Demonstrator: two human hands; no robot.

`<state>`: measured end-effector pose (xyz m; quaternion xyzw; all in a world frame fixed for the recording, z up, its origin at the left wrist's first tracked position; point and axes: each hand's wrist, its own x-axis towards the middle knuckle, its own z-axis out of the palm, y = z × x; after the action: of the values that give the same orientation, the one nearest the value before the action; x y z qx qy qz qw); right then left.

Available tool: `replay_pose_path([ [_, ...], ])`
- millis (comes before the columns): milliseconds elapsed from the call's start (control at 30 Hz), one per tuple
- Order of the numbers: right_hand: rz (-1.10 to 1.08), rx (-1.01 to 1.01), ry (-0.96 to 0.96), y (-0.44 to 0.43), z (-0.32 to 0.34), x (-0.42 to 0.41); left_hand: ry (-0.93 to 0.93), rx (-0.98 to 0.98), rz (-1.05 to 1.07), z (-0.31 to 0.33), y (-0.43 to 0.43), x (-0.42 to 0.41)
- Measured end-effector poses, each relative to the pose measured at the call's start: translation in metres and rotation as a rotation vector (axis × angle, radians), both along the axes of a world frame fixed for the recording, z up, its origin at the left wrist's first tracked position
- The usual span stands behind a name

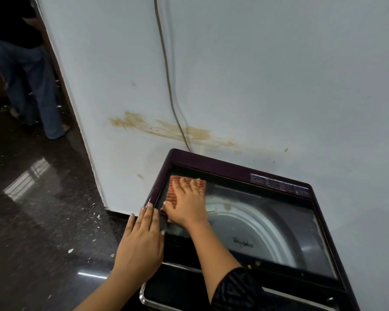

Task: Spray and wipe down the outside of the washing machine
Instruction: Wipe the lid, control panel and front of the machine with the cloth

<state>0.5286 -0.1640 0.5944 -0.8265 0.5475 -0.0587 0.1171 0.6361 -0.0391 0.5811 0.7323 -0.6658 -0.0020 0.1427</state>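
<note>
While my right hand point(186, 205) lies flat, fingers spread, pressing the reddish cloth point(177, 191) onto the glass lid point(279, 221) near its far left corner, my left hand point(142, 239) rests open-palmed, fingers together, on the washing machine point(211, 162) at its left edge, pinching nothing. A cable point(166, 70) runs down the stained wall point(279, 86) behind.

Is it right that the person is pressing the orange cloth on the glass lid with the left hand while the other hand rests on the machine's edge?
Not quite. In the head view the right hand presses the orange cloth on the glass lid; the left hand rests on the machine's edge.
</note>
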Motion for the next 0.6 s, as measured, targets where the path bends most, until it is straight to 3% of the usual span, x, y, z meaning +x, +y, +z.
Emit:
replay_pose_path([
  [367,0.306,0.186,-0.245,0.07,0.02,0.056,0.135,-0.183,0.059,0.036,0.001,0.006],
  [433,0.309,0.133,-0.232,0.086,0.025,0.044,0.164,-0.219,0.048,0.047,0.005,0.009],
  [500,0.207,0.03,-0.365,0.096,0.027,0.029,0.199,-0.259,0.033,0.055,0.008,0.007],
  [567,0.07,-0.173,-0.452,0.1,0.027,0.014,0.237,-0.279,0.025,0.058,0.01,0.003],
  [600,0.054,-0.271,-0.404,0.102,0.027,0.008,0.251,-0.277,0.026,0.057,0.01,0.001],
])
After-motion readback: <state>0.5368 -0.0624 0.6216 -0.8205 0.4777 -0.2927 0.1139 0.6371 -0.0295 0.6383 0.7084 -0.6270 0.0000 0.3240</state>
